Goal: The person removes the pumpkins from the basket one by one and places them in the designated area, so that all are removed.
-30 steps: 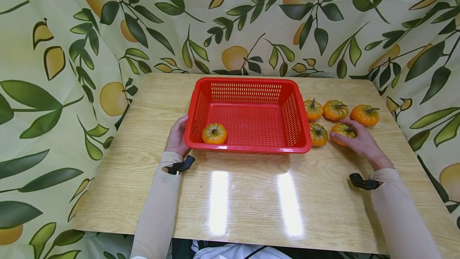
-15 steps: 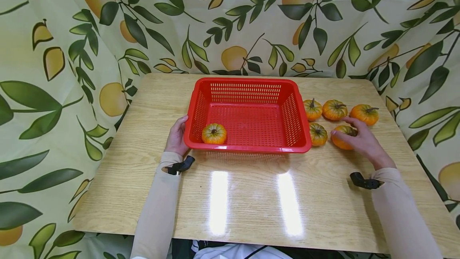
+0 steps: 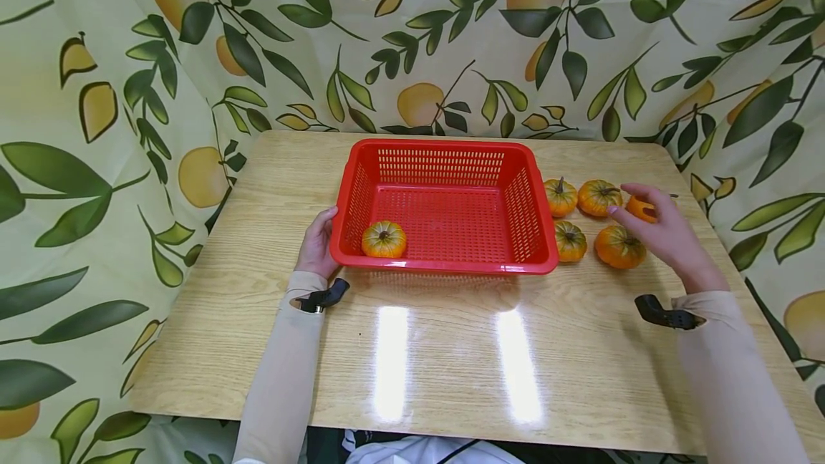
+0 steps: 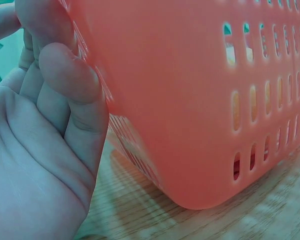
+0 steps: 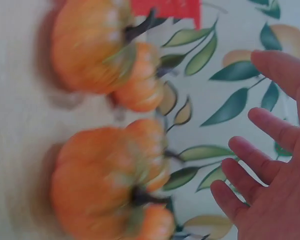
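My left hand [image 3: 316, 245] grips the left side of a red plastic basket [image 3: 445, 268], its bent fingers [image 4: 72, 75] at the rim in the left wrist view. Inside the basket, one small orange pumpkin [image 3: 384, 240] sits at the front left. My right hand [image 3: 667, 238] hovers at the right with fingers spread and nothing held. Just left of it lies the front pumpkin [image 3: 620, 249]. The far-right pumpkin [image 3: 638, 208] is partly hidden behind its fingers. In the right wrist view, several blurred pumpkins [image 5: 95, 175] stand apart from the fingertips.
More pumpkins stand by the basket's right side: two at the back [image 3: 560, 197] [image 3: 599, 197] and one in front [image 3: 570, 242]. Everything rests on a light wooden table [image 3: 451, 349]. A leaf-and-fruit patterned curtain [image 3: 412, 34] rises behind and at both sides.
My right hand has let go of the front pumpkin and moved up and to the right, leaving it on the table, now in fuller view. Left hand and basket have stayed put.
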`<move>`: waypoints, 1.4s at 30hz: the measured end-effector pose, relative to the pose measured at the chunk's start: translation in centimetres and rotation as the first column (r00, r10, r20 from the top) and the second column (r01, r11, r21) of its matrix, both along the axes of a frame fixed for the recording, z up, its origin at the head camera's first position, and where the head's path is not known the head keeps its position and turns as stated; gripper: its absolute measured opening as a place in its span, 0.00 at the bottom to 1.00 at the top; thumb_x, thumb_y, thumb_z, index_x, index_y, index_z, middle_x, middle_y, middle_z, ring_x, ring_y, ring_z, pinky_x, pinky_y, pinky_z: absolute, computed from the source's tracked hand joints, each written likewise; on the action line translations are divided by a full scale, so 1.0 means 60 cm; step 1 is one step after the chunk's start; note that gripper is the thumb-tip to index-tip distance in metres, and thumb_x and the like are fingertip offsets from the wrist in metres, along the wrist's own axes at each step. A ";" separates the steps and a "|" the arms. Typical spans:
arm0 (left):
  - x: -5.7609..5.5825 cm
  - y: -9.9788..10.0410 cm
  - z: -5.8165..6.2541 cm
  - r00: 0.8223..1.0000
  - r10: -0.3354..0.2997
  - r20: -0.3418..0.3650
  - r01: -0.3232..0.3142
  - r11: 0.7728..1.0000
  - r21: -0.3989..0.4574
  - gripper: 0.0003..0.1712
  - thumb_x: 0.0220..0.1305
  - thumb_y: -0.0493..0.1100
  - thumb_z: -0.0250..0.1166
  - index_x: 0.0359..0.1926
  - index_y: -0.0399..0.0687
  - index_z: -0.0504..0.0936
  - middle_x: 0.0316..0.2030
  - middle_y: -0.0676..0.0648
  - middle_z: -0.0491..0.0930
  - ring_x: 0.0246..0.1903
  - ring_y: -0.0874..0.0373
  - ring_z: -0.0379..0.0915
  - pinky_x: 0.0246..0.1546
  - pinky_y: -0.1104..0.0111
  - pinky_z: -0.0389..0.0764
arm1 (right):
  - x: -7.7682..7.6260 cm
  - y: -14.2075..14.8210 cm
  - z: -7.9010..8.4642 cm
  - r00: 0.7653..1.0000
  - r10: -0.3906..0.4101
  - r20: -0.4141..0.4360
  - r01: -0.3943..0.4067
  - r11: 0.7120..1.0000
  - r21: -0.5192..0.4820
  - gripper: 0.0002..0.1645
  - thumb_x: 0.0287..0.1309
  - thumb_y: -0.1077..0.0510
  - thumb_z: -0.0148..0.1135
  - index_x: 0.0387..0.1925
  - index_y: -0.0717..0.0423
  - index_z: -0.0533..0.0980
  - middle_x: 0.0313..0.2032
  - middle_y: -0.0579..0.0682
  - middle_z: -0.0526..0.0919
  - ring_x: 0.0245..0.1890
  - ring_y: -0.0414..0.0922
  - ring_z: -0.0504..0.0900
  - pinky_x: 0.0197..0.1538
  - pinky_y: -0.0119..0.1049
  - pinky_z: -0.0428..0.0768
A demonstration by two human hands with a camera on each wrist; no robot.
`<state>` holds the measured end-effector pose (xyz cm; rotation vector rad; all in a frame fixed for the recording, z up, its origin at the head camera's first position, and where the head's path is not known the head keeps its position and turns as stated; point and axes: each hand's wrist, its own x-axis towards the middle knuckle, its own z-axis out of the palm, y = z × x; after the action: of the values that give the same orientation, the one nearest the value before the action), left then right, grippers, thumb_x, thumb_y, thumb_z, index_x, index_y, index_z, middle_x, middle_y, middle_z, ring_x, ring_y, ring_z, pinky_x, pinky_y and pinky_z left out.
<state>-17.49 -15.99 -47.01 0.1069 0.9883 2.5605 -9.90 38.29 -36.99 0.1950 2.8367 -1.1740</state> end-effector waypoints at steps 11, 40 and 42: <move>0.003 0.000 0.004 1.000 0.008 0.010 -0.008 1.000 0.011 0.18 0.68 0.54 0.67 0.48 0.47 0.82 0.42 0.53 0.88 0.43 0.63 0.82 0.47 0.72 0.82 | -0.008 -0.052 0.060 0.997 0.008 -0.079 -0.010 1.000 -0.030 0.40 0.71 0.39 0.57 0.77 0.40 0.57 0.76 0.61 0.59 0.69 0.64 0.63 0.63 0.40 0.74; 0.003 -0.003 0.005 1.000 -0.021 0.016 0.020 0.999 0.033 0.16 0.70 0.52 0.64 0.49 0.47 0.81 0.41 0.52 0.88 0.43 0.62 0.81 0.48 0.71 0.81 | -0.073 -0.238 0.099 0.960 0.207 -0.187 -0.239 0.957 -0.168 0.37 0.68 0.45 0.62 0.74 0.42 0.62 0.72 0.51 0.67 0.68 0.57 0.68 0.62 0.63 0.76; 0.002 -0.003 0.005 1.000 -0.020 0.011 0.019 0.999 0.036 0.16 0.70 0.52 0.64 0.49 0.47 0.81 0.41 0.52 0.88 0.43 0.62 0.81 0.48 0.72 0.81 | -0.079 -0.249 0.101 0.957 0.220 -0.187 -0.253 0.951 -0.176 0.36 0.68 0.45 0.62 0.73 0.43 0.62 0.72 0.51 0.66 0.68 0.57 0.68 0.63 0.62 0.75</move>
<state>-17.35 -16.20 -46.71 0.1111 0.9331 2.5588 -14.61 23.38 -30.94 -0.2599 2.7492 -1.4643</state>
